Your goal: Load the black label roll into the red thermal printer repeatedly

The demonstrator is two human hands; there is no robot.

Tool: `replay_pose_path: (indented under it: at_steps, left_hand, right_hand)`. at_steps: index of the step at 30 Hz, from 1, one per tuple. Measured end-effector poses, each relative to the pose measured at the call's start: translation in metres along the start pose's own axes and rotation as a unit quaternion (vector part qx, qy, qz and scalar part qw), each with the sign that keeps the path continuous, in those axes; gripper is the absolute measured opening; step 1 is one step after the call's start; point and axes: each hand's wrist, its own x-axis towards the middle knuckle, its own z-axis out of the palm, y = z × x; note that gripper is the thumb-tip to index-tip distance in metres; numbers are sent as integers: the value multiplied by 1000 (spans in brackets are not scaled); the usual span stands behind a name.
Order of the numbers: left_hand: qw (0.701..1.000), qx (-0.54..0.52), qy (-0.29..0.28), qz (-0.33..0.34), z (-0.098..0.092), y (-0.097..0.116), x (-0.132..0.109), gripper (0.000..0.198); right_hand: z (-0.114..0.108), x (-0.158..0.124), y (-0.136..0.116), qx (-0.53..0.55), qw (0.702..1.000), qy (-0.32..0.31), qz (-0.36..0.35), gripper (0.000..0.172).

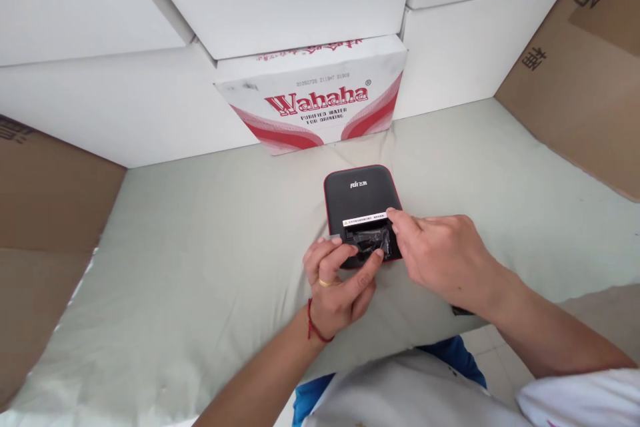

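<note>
A small black receipt printer (358, 195) with a red edge lies on the cloth-covered table in front of me. A white warning label (365, 219) crosses it just above its front opening. Crumpled shiny black plastic (373, 240) shows inside that opening. My left hand (340, 280) grips the printer's front edge, with fingertips at the opening and against the plastic. A small greyish piece by its fingers is too unclear to name. The fingers of my right hand (440, 253) are closed at the label's right end, pinching it over the printer's right side.
Behind the printer stands a white and red water carton (320, 107) against stacked white boxes (300, 0). Brown cardboard panels (45, 247) flank the left and the right. Greenish cloth (200, 267) covers the table. A dark object (462, 311) is partly hidden under my right forearm.
</note>
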Motion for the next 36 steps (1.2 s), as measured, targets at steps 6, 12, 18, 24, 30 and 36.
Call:
replay_pose_path:
  at_steps: [6, 12, 18, 24, 30, 36]
  left_hand:
    - [961, -189, 74, -189, 2, -23, -5, 51]
    - [805, -418, 81, -412, 7, -45, 3, 55]
    - [708, -541, 17, -454, 11, -46, 14, 75]
    - [660, -587, 16, -468, 17, -48, 19, 92]
    - [641, -618, -12, -456, 19, -47, 16, 100]
    - [658, -615, -27, -433, 24, -52, 12, 90]
  right_hand:
    - [14, -12, 6, 143, 986, 77, 37, 27]
    - [17, -20, 0, 259, 958, 98, -71, 22]
    - [23, -34, -4, 292, 945, 129, -73, 25]
    - [28, -43, -5, 287, 947, 128, -57, 34]
    - [20, -33, -5, 277, 951, 127, -55, 31]
    - [9, 2, 4, 211, 977, 33, -9, 27]
